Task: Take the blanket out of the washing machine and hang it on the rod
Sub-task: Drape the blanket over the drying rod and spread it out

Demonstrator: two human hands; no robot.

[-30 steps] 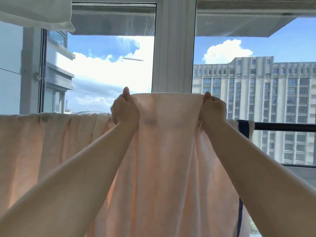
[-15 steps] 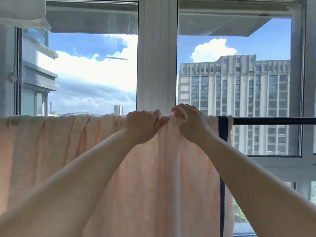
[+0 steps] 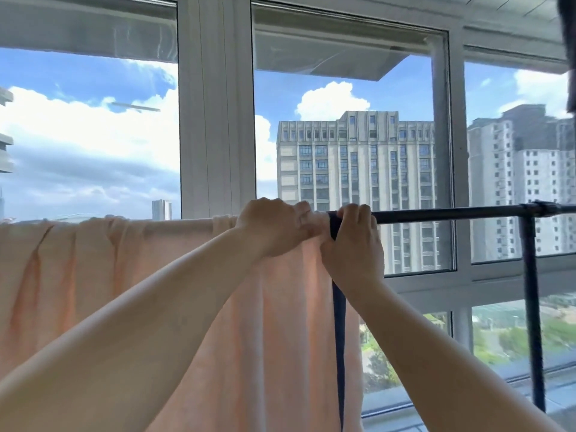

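blanket (image 3: 131, 275) — pale peach with a dark blue edge stripe (image 3: 339, 338) — hangs draped over the black rod (image 3: 452, 212) before the window (image 3: 343, 151). left hand (image 3: 274, 227) grips the cloth at the rod, fingers curled. right hand (image 3: 355, 241) touches it just beside, fingers curled over the blue edge and the rod. rod's upright post (image 3: 533, 307) stands far right.

Both bare arms are reaching up and away from the person, coming in from the bottom corners. The left hand (image 3: 274, 227) is curling its fingers over the top, knuckles up. The right hand (image 3: 355, 241) is just beside it, touching it, with its fingers bent over and its back facing the person.
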